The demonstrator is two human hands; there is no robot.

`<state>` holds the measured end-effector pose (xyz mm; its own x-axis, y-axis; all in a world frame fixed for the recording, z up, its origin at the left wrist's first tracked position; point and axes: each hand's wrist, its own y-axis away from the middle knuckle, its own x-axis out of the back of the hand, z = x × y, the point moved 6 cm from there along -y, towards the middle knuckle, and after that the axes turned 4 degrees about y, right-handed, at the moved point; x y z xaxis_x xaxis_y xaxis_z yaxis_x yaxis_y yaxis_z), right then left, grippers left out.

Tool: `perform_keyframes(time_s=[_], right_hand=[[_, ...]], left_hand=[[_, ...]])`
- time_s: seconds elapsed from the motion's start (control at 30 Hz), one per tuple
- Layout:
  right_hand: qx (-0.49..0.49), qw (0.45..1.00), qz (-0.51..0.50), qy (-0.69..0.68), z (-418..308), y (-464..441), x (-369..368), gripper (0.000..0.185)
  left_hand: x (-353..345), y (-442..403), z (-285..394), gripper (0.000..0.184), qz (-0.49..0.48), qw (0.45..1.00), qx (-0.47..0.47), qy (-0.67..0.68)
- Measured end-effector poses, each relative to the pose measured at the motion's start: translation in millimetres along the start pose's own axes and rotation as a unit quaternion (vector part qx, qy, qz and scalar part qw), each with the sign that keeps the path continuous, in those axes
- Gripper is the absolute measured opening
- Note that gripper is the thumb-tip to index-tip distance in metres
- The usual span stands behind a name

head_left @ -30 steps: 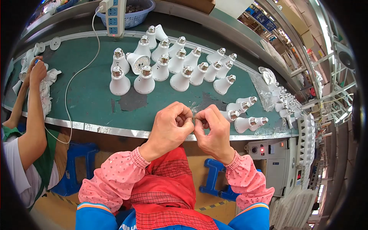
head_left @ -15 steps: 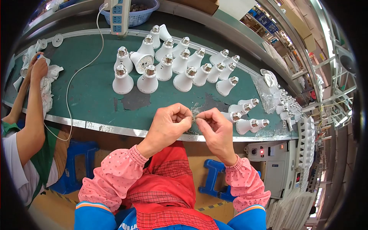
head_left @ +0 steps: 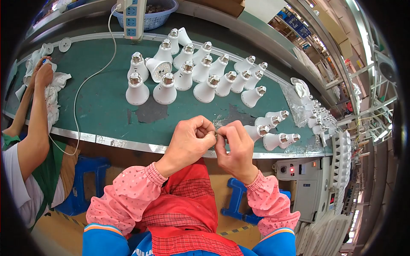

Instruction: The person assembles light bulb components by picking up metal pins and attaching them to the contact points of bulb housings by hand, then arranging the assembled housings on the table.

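Observation:
My left hand (head_left: 191, 140) and my right hand (head_left: 234, 147) meet over the front edge of the green worktable (head_left: 106, 115). Thumb and forefinger are pinched on each, and the fingertips almost touch. Whatever sits between them is too small to name. Just behind the fingers lies a small heap of thin silvery wire pieces (head_left: 218, 121), partly hidden by my hands. White LED bulbs with metal screw caps stand beyond, the closest being a bulb (head_left: 206, 90) behind my hands. Beside my right hand are several more, including a tilted bulb (head_left: 256, 131).
A co-worker's hands (head_left: 44, 72) handle a white part at the left. A white cable (head_left: 85, 81) runs from a power strip (head_left: 133, 19) across the table. Behind it stands a blue basket (head_left: 156, 19). Plastic bags (head_left: 294, 102) and more bulbs lie at right; a blue stool (head_left: 235, 198) is below.
My right hand has moved left and turned inward, so its fingertips now come up against those of my left hand. The left hand has hardly moved.

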<state>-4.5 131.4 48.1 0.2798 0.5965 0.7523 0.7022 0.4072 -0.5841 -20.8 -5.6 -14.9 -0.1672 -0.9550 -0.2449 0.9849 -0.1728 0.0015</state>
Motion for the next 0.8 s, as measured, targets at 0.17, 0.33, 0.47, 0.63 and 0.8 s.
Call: perform_keyframes(time_s=[0.17,0.33,0.47,0.63,0.8], right_hand=[[0.037,0.999,0.013,0.037,-3.8,-2.6,4.8,0.019],[-0.160,0.975,0.021,-0.151,14.1,9.7,-2.2,0.010],[-0.162,0.979,0.042,-0.119,29.0,-1.2,3.1,0.007],[-0.207,0.967,0.037,-0.147,60.9,-34.0,-1.5,0.004],[-0.196,0.973,0.004,-0.122,70.2,-63.1,-4.7,0.006]], left_hand=[[-1.1,-4.8,-4.7,0.007,-0.003,0.999,0.027,0.042],[-4.4,-7.2,-10.4,0.011,-0.028,0.985,0.066,0.159],[4.3,-17.5,20.6,0.027,0.018,0.998,-0.045,-0.027],[12.9,-79.9,25.6,0.056,0.144,0.915,-0.227,-0.303],[14.6,-98.0,12.3,0.045,0.107,0.923,-0.203,-0.308]])
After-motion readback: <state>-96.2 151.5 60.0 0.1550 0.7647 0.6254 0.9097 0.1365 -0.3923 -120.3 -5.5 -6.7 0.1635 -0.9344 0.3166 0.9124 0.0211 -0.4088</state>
